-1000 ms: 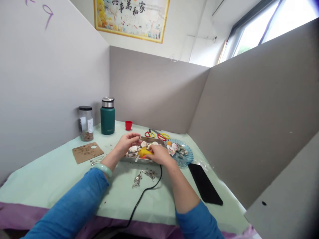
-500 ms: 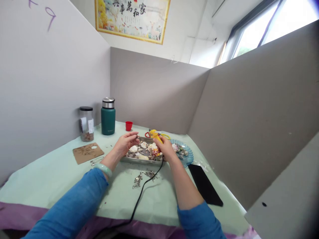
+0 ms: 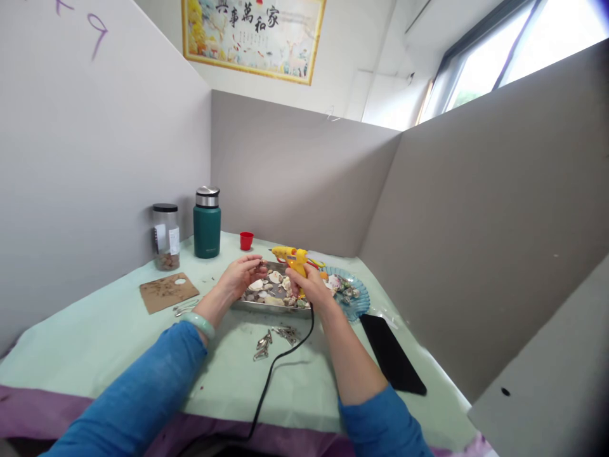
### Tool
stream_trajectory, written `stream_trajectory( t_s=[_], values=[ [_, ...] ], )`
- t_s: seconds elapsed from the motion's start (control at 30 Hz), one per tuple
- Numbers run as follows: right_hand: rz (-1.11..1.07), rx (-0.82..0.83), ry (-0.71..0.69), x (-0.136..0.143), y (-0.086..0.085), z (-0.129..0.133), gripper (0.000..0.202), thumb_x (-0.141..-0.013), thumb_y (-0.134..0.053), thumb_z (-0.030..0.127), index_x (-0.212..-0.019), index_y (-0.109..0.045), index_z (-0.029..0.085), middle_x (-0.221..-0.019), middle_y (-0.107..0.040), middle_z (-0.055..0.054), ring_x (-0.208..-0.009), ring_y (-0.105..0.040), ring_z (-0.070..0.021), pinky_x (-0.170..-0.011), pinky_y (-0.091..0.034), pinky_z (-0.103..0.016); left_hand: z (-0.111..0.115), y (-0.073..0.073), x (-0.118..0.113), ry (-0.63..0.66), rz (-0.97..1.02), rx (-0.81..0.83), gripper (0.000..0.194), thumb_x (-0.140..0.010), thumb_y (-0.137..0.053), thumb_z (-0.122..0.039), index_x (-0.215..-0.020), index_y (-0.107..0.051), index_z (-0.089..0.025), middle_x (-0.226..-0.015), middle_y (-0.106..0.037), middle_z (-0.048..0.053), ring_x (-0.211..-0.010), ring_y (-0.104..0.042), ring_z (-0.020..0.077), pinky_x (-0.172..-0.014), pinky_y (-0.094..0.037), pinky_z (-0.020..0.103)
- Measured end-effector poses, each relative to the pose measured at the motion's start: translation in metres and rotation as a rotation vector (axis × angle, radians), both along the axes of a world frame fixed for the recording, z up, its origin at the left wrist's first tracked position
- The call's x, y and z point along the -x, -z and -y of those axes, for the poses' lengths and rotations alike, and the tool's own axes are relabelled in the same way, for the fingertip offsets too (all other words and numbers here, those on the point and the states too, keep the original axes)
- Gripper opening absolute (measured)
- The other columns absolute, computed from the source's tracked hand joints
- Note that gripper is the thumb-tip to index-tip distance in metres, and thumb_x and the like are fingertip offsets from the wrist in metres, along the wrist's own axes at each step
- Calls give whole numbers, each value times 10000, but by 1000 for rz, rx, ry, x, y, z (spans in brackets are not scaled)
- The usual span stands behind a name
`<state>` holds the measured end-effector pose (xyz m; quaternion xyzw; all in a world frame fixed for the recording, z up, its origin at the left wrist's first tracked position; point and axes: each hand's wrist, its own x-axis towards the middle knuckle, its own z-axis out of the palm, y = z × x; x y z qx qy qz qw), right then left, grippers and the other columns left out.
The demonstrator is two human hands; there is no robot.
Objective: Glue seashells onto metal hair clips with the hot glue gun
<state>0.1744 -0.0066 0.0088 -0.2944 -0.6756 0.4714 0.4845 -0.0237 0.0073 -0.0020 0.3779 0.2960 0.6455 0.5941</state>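
Note:
A yellow hot glue gun [image 3: 297, 256] is gripped in my right hand [image 3: 313, 287], its nozzle aimed left and its black cord [image 3: 270, 374] running down toward the table's front edge. My left hand [image 3: 242, 277] pinches a small dark piece at its fingertips, too small to make out. The glue gun's tip is close to that piece, with a short gap between. Below both hands lies a metal tray [image 3: 271, 309] of shells and stones. In front of the tray, several silver clips [image 3: 262, 346] are heaped on the green tablecloth [image 3: 228, 387].
A blue scalloped plate [image 3: 363, 298] with shells stands right of the tray, near a black flat slab [image 3: 392, 355]. At the left are a brown card [image 3: 162, 295], a lidded jar [image 3: 166, 238] and a green flask [image 3: 207, 231]. A red cup [image 3: 246, 240] stands behind. Grey panels surround the table.
My right hand has turned the glue gun so that its nozzle swings left toward my left fingertips. The cord has shifted slightly right. My left hand has hardly moved.

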Motion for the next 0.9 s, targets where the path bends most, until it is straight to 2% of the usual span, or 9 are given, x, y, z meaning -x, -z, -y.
stream_trajectory(
  t_s=[0.17,0.3,0.4,0.53,0.73,0.9],
  values=[
    [3,14,-16,-1,-1,2,378,-726,-635,539,-847,-572,186,-519,-463,38,-416,-398,-98,-415,-344,-238,0,-1,1,3,18,-16,181,-804,-547,-64,-980,-585,-80,-761,-672,76,-620,-657,136,-652,-560,279],
    [19,11,-81,-2,0,3,372,-757,-601,539,-667,-538,184,-542,-469,19,-442,-395,-94,-420,-343,-236,-3,0,0,-35,38,-20,99,-845,-481,-75,-903,-559,-90,-701,-640,58,-622,-651,133,-666,-557,286],
    [2,-1,-81,-1,1,4,313,-758,-617,494,-712,-553,191,-535,-456,30,-436,-385,-96,-416,-332,-234,-5,3,0,-54,34,-64,72,-854,-459,-90,-870,-524,-118,-690,-617,35,-576,-627,119,-616,-551,285],
    [-21,-4,15,6,3,3,287,-710,-665,424,-854,-567,196,-541,-475,44,-412,-388,-97,-402,-325,-233,-5,6,-5,-8,-69,-143,66,-838,-510,-166,-899,-491,-148,-703,-599,12,-543,-612,125,-542,-529,284],
    [-29,9,247,20,9,-3,277,-653,-675,355,-831,-563,175,-516,-496,48,-397,-430,-106,-403,-357,-240,10,3,-22,67,-385,-259,230,-822,-552,-355,-935,-450,-182,-607,-597,-19,-529,-614,150,-538,-514,292],
    [-33,-3,280,24,4,1,254,-655,-660,345,-797,-554,162,-475,-488,57,-387,-425,-101,-401,-351,-231,19,2,-31,63,-538,-308,288,-806,-556,-425,-935,-444,-193,-580,-586,-41,-506,-611,149,-510,-500,276]
  ],
)
